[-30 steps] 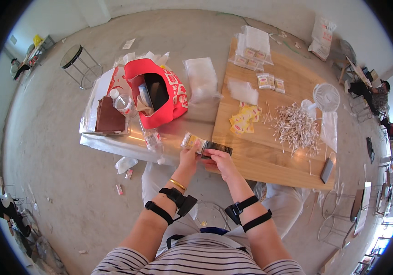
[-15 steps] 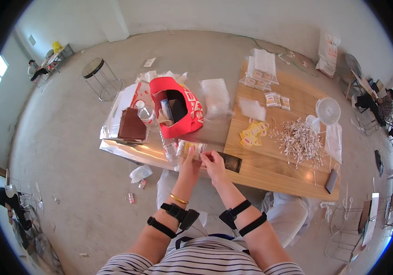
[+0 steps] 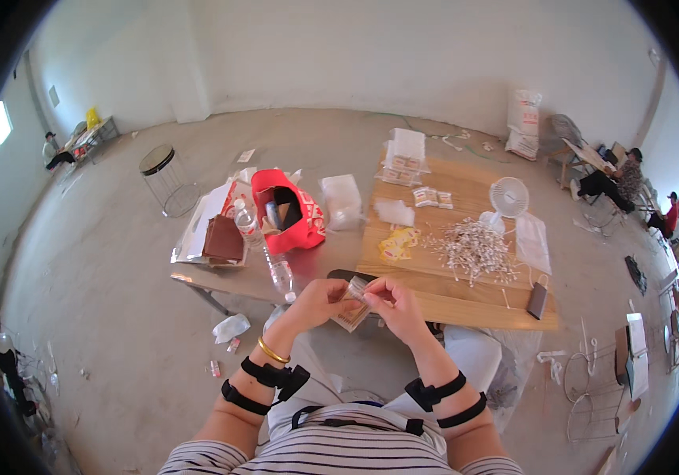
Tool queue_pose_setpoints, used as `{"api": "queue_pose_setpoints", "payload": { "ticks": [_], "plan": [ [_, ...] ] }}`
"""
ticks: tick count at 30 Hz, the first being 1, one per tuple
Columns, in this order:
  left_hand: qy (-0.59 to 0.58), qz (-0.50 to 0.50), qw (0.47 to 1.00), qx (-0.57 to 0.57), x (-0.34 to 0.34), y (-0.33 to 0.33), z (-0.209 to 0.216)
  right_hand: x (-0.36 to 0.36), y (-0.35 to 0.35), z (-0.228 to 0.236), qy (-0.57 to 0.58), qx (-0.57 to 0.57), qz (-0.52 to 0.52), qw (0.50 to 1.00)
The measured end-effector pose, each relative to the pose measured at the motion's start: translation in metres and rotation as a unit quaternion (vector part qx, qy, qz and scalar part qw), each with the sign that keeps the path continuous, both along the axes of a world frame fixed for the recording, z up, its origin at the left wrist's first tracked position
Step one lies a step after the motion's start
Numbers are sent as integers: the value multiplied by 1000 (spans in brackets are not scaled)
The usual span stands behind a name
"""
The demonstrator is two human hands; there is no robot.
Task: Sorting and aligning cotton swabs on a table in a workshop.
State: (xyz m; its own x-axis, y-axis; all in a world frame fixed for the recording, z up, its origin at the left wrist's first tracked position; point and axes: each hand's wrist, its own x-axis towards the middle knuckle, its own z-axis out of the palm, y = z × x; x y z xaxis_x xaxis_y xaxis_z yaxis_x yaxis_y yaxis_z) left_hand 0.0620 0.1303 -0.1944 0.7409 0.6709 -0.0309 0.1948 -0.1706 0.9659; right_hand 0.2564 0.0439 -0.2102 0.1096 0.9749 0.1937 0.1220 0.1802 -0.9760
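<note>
Close to my body, just off the near table edge, I hold a small clear plastic packet of cotton swabs [image 3: 350,319] tilted between both hands. My left hand [image 3: 323,301] pinches its left side with thumb and fingers. The fingertips of my right hand [image 3: 391,303] close on its upper right part. Behind the hands a dark flat object [image 3: 342,275] is partly covered. On the wooden table top, a loose heap of cotton swabs [image 3: 474,252] lies right of several yellow cards [image 3: 397,245]. Filled small packets [image 3: 432,198] sit farther back.
A white fan [image 3: 508,198] stands behind the heap, with a grey power bank [image 3: 538,301] at the right corner. To the left are a red bag [image 3: 308,233], plastic bottles [image 3: 281,275] and a brown box [image 3: 224,237]. A stool [image 3: 157,161] stands beyond. Other people sit farther off.
Both hands have drawn the packet nearer to my body and a little right, and it is now tilted. My right fingers have shifted to its upper part. The view has tipped upward.
</note>
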Motion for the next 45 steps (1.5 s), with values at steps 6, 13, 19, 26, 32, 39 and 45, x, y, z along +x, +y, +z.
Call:
{"api": "queue_pose_setpoints", "payload": {
  "ticks": [6,13,19,26,32,39,45],
  "plan": [
    [-63,-17,997,-40,15,-45,8,-1,-55,29,-103,108,-21,989],
    [70,-46,976,203,49,-77,29,18,-108,16,-135,122,-57,982],
    [32,-58,988,142,58,-71,29,35,-106,4,-140,185,-135,963],
    [-112,-125,985,35,94,-80,10,60,-135,12,-90,152,-98,979],
    [-138,-120,982,36,96,-95,-1,59,-141,6,-36,118,-121,985],
    [-164,-48,985,-10,100,-89,-13,49,-138,-1,56,143,-196,968],
    [-173,-21,984,30,100,-78,-26,58,-137,-10,32,68,-162,984]
  ]
}}
